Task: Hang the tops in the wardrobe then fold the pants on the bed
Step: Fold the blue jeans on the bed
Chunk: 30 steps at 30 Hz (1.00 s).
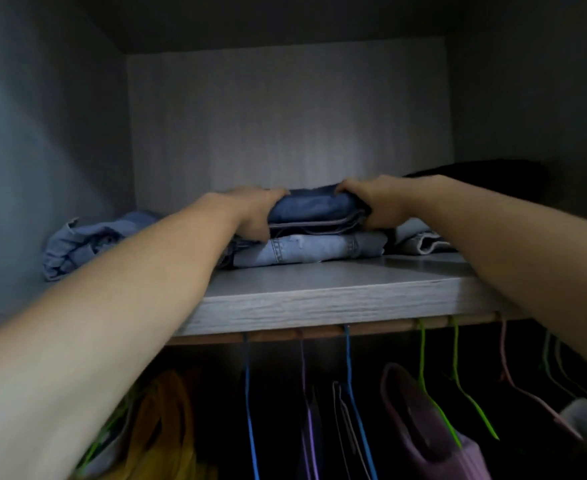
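Head view: left hand (pixel 254 211) and right hand (pixel 371 204) clasp the dark folded jeans (pixel 314 209) atop the light pair (pixel 306 249); better squared up, edges flush.

I'm looking into a dimly lit wardrobe (pixel 493 46). Beyond the left hand (pixel 250 209) and the right hand (pixel 371 202) stands its pale wood-grain back panel (pixel 285 116), with a brighter patch of light just above and between them. Left of the left hand, the side wall (pixel 43 133) catches a bluish sheen. Right of the right hand, the opposite wall (pixel 527 116) sits in deep shadow. The ceiling (pixel 285 22) overhead is dark. Under both hands runs a grey wood-grain shelf (pixel 319 303), and just below its front edge I can see a brown rail (pixel 271 336). Below the rail everything is nearly black.
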### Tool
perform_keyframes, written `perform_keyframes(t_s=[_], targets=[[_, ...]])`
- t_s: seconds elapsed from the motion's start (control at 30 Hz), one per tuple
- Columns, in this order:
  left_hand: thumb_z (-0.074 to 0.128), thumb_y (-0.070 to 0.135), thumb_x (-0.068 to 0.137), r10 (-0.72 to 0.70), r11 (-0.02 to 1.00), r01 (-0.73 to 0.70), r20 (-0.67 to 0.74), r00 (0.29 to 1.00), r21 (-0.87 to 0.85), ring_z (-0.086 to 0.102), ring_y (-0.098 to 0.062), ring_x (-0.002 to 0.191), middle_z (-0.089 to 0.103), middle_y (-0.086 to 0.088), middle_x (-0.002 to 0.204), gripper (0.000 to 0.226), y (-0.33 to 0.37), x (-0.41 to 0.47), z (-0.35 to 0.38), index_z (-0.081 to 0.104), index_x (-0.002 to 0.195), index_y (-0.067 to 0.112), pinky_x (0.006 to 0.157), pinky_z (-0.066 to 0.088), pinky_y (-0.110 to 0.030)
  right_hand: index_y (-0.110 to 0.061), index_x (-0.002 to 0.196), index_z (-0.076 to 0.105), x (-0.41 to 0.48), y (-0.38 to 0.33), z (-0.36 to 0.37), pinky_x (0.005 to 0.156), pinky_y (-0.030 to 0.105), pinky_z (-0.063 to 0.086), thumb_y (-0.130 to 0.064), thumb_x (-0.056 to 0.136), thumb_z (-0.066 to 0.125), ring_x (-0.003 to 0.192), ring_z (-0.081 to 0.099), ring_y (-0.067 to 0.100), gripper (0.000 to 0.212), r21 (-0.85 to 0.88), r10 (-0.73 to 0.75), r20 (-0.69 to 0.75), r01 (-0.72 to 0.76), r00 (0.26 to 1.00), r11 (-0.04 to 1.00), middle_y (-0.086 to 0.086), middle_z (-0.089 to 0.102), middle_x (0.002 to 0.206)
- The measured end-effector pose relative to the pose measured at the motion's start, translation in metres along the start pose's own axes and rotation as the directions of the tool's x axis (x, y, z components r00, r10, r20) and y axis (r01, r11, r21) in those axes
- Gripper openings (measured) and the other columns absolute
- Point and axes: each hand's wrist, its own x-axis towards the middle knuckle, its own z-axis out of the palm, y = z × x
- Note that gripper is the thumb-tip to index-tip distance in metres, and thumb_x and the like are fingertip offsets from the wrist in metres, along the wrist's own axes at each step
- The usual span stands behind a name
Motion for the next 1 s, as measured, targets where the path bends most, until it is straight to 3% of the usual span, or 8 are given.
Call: perform_keyframes(t_s=[0.17, 0.3, 0.4, 0.47, 0.53, 0.67, 0.87, 1.0], targets=[[0.065, 0.016, 0.082, 0.023, 1.000, -0.021, -0.198, 0.980, 0.013, 0.060, -0.035, 0.106, 0.063, -0.012, 0.121, 0.052, 0.001, -0.003, -0.008, 0.052, 0.131, 0.029, 0.080, 0.047, -0.034, -0.020, 0.146, 0.035, 0.002, 0.005, 0.000, 0.084, 0.028, 0.037, -0.022, 0.087, 0.070, 0.117, 0.056, 0.033, 0.068, 0.060, -0.017, -0.038, 0.020, 0.999, 0.998, 0.014, 0.057, 0.132], [0.060, 0.017, 0.084, -0.013, 0.993, 0.052, -0.333, 0.943, 0.108, 0.060, -0.034, 0.107, 0.064, -0.008, 0.119, 0.047, 0.005, -0.011, -0.018, 0.055, 0.127, 0.033, 0.073, 0.038, -0.034, -0.027, 0.144, 0.040, 0.005, 0.011, 0.001, 0.096, 0.043, 0.049, -0.033, 0.079, 0.073, 0.116, 0.056, 0.035, 0.073, -0.075, -0.017, -0.134, 0.007, 0.991, 0.997, 0.011, 0.049, 0.133], [0.056, 0.012, 0.084, -0.028, 0.999, 0.030, -0.092, 0.995, 0.023, 0.058, -0.031, 0.110, 0.061, -0.008, 0.126, 0.051, 0.009, -0.008, -0.012, 0.052, 0.132, 0.028, 0.079, 0.043, -0.033, -0.024, 0.149, 0.036, 0.007, 0.004, 0.001, 0.092, 0.037, 0.047, -0.022, 0.083, 0.065, 0.121, 0.054, 0.032, 0.073, -0.043, 0.023, -0.023, -0.024, 0.999, 0.999, 0.010, 0.050, 0.140], [0.049, 0.011, 0.086, -0.058, 0.997, 0.064, 0.123, 0.991, -0.049, 0.050, -0.029, 0.125, 0.050, -0.008, 0.144, 0.064, 0.010, -0.007, -0.006, 0.038, 0.147, 0.028, 0.100, 0.043, -0.037, -0.023, 0.155, 0.026, 0.005, -0.004, 0.003, 0.094, 0.034, 0.042, -0.015, 0.083, 0.060, 0.130, 0.047, 0.031, 0.080, 0.009, 0.094, 0.111, -0.095, 0.989, 0.995, 0.012, 0.044, 0.148], [0.044, 0.012, 0.089, -0.094, 0.990, 0.112, 0.204, 0.974, -0.081, 0.036, -0.027, 0.141, 0.032, -0.006, 0.158, 0.074, 0.010, -0.008, -0.005, 0.018, 0.156, 0.029, 0.115, 0.029, -0.038, -0.028, 0.158, 0.014, 0.001, -0.009, -0.001, 0.105, 0.038, 0.039, -0.016, 0.083, 0.058, 0.139, 0.038, 0.033, 0.088, 0.066, 0.127, 0.161, -0.139, 0.979, 0.988, 0.014, 0.034, 0.155], [0.044, 0.014, 0.093, -0.127, 0.975, 0.167, 0.252, 0.959, -0.144, 0.025, -0.027, 0.146, 0.018, -0.007, 0.163, 0.078, 0.014, -0.023, -0.010, 0.002, 0.157, 0.031, 0.120, 0.021, -0.038, -0.034, 0.159, 0.004, -0.015, -0.015, -0.008, 0.112, 0.043, 0.036, -0.022, 0.088, 0.055, 0.140, 0.035, 0.036, 0.088, 0.131, 0.142, 0.173, -0.166, 0.975, 0.977, 0.016, 0.029, 0.158], [0.041, 0.021, 0.099, -0.084, 0.973, 0.084, 0.009, 0.996, -0.213, 0.049, -0.031, 0.126, 0.049, -0.009, 0.145, 0.047, 0.027, -0.061, -0.033, 0.042, 0.147, 0.025, 0.101, 0.041, -0.036, -0.026, 0.155, 0.029, -0.059, -0.006, -0.019, 0.097, 0.034, 0.039, -0.032, 0.098, 0.051, 0.129, 0.048, 0.033, 0.061, 0.170, 0.111, -0.007, -0.109, 0.994, 0.979, 0.013, 0.047, 0.148], [0.036, 0.033, 0.103, -0.122, 0.970, 0.093, -0.116, 0.986, -0.226, 0.053, -0.033, 0.117, 0.057, -0.014, 0.134, 0.039, 0.046, -0.101, -0.035, 0.056, 0.134, 0.021, 0.087, 0.042, -0.032, -0.026, 0.141, 0.051, -0.103, 0.007, -0.013, 0.096, 0.037, 0.045, -0.042, 0.098, 0.047, 0.119, 0.055, 0.032, 0.046, 0.166, 0.136, -0.179, -0.106, 0.974, 0.980, 0.010, 0.060, 0.135]])
